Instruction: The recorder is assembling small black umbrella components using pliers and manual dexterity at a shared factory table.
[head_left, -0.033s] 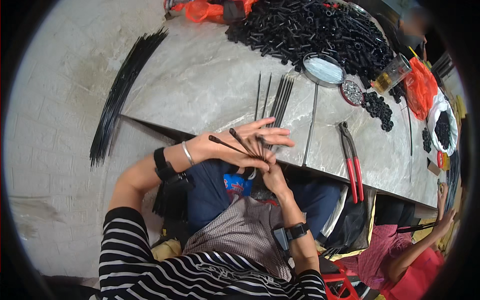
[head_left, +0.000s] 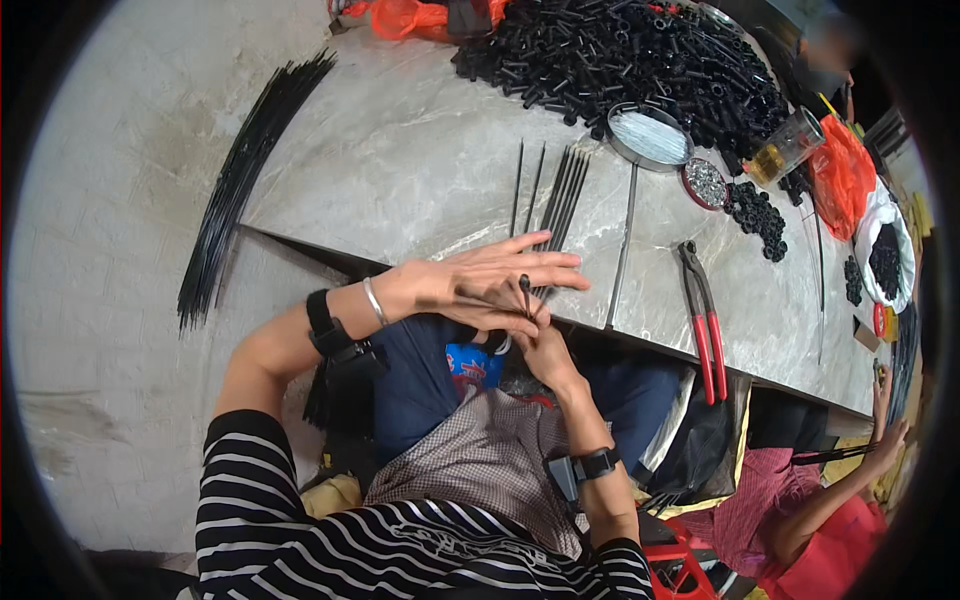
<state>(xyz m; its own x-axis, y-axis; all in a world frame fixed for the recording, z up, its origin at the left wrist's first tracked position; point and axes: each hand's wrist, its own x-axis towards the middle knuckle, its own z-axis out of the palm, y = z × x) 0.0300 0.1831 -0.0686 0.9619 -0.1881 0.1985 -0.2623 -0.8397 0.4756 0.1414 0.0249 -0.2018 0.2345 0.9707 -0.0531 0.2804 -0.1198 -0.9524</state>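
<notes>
My left hand is held over the table's near edge with its fingers stretched out to the right. Its thumb points at my right hand, which is closed in a pinch just below. From between the hands rises a thin black rod with a thicker, knobbed tip; other dark rod ends near the left palm are smeared by motion. Below the hands, the rod's lower part is hidden. Just beyond my left fingers, several straight black rods lie side by side on the table.
Red-handled pliers lie right of my hands. A long bundle of black rods overhangs the table's left edge. Farther back are a heap of black tubular parts, a round tin, a dish of small metal pieces and a glass jar. A co-worker sits at right.
The knobbed rod ends that fanned out leftward over my left hand have swung; one now stands upright between the hands, the others blurred. Both hands stay in nearly the same place.
</notes>
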